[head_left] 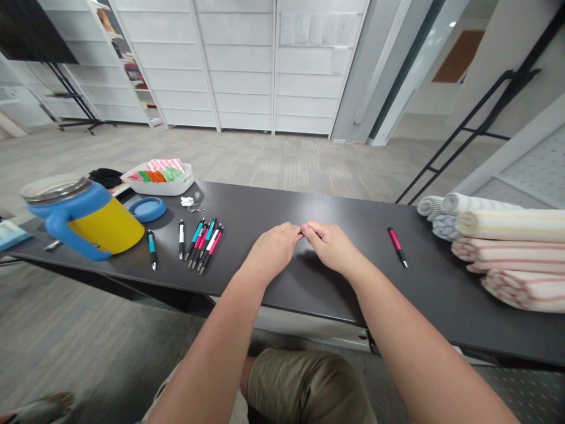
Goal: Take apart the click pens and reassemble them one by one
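My left hand (277, 244) and my right hand (328, 242) meet above the middle of the dark tabletop, fingertips touching. Both have their fingers curled closed. What they pinch, if anything, is hidden; only a small dark spot shows where they meet. To the left of my hands lies a bunch of several pens (205, 244) in teal, pink and white with black grips. A white pen (181, 240) and a teal pen (152, 249) lie apart from it. On the right side a pink pen (398, 247) rests alone.
A yellow and blue mug (110, 221) lies on its side at the left by a blue lid (148, 209). Behind are a white basket (170, 187) of colourful cloths and a small white item (187, 201). Rolled towels (516, 247) are stacked on the right of the table (273, 203).
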`<action>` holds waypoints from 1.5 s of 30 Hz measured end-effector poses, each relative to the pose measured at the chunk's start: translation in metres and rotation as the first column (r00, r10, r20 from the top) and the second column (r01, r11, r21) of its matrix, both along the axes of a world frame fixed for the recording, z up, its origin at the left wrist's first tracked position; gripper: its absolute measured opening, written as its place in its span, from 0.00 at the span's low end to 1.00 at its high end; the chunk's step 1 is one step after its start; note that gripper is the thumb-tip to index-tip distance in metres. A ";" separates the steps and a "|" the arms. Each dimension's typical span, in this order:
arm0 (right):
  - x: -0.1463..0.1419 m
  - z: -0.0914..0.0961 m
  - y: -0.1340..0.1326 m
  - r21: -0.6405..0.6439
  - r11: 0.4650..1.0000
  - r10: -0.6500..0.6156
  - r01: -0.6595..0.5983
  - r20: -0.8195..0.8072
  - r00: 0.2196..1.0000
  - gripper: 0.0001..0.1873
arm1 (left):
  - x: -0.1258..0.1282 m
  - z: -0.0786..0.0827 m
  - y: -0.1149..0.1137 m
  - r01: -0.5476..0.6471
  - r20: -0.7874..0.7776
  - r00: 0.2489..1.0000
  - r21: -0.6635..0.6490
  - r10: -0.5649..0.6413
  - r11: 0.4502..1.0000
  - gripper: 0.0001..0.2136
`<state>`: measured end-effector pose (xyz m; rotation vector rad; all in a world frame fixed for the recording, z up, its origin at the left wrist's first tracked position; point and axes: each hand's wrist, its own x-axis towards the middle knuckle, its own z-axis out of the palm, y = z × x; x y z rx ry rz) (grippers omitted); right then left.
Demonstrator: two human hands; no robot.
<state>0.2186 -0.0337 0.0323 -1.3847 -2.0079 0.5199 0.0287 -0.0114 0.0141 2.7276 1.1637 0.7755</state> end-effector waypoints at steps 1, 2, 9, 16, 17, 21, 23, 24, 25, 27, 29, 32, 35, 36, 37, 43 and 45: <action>0.000 0.000 0.000 -0.011 1.000 -0.001 0.000 -0.014 1.000 0.26 | 0.000 0.000 0.000 0.004 -0.001 1.000 0.005 -0.004 1.000 0.14; -0.001 0.000 0.001 -0.023 1.000 -0.007 0.006 -0.031 0.999 0.27 | -0.001 -0.001 -0.001 0.007 -0.003 1.000 0.009 -0.007 1.000 0.13; -0.002 -0.005 0.003 -0.073 0.992 -0.110 0.102 -0.108 0.988 0.33 | 0.003 0.001 -0.003 0.006 0.002 1.000 0.009 -0.006 1.000 0.13; 0.031 -0.001 0.006 0.108 0.836 -0.547 0.538 0.086 0.833 0.27 | -0.007 0.001 0.008 -0.033 0.552 0.827 -0.142 0.107 0.989 0.13; 0.036 -0.004 0.007 0.096 0.818 -0.574 0.567 0.174 0.800 0.23 | -0.010 0.000 0.011 -0.029 0.641 0.751 -0.207 0.158 0.978 0.14; 0.046 -0.018 0.009 0.003 0.840 -0.502 0.543 0.387 0.774 0.23 | -0.020 -0.004 0.027 0.182 0.897 0.322 -0.371 0.301 0.911 0.13; 0.045 -0.023 0.011 0.018 0.854 -0.473 0.520 0.442 0.762 0.21 | -0.023 -0.005 0.032 0.287 0.930 0.142 -0.367 0.340 0.885 0.12; 0.044 -0.023 0.012 0.025 0.857 -0.467 0.515 0.460 0.755 0.17 | -0.024 -0.004 0.034 0.324 0.929 0.084 -0.367 0.360 0.872 0.12; 0.043 -0.023 0.013 0.024 0.856 -0.465 0.517 0.471 0.749 0.14 | -0.025 -0.003 0.035 0.348 0.923 0.045 -0.373 0.382 0.860 0.12; 0.041 -0.020 0.015 0.005 0.855 -0.462 0.519 0.463 0.756 0.08 | -0.026 -0.001 0.034 0.363 0.909 0.016 -0.394 0.417 0.844 0.12; 0.039 -0.018 0.016 -0.016 0.868 -0.454 0.496 0.379 0.806 0.06 | -0.026 0.001 0.033 0.362 0.900 0.014 -0.410 0.435 0.837 0.12; 0.031 -0.016 0.016 -0.086 0.924 -0.371 0.374 0.049 0.928 0.09 | -0.026 0.002 0.032 0.376 0.902 0.009 -0.402 0.431 0.835 0.14; 0.015 -0.015 0.012 -0.205 0.966 -0.229 0.158 -0.391 0.891 0.19 | -0.026 0.001 0.032 0.391 0.914 0.003 -0.373 0.405 0.841 0.15; 0.010 -0.014 0.011 -0.234 0.967 -0.207 0.100 -0.492 0.846 0.22 | -0.025 0.000 0.032 0.396 0.918 0.005 -0.365 0.396 0.842 0.16; 0.004 -0.013 0.010 -0.252 0.966 -0.194 0.058 -0.558 0.807 0.23 | -0.025 0.001 0.032 0.400 0.922 0.007 -0.357 0.387 0.844 0.16; -0.011 -0.007 0.005 -0.311 0.949 -0.214 -0.040 -0.736 0.643 0.24 | -0.017 0.004 0.027 0.419 0.947 0.036 -0.304 0.319 0.856 0.17; -0.012 -0.007 0.005 -0.322 0.945 -0.216 -0.060 -0.750 0.625 0.23 | -0.015 0.005 0.026 0.421 0.954 0.046 -0.287 0.296 0.861 0.17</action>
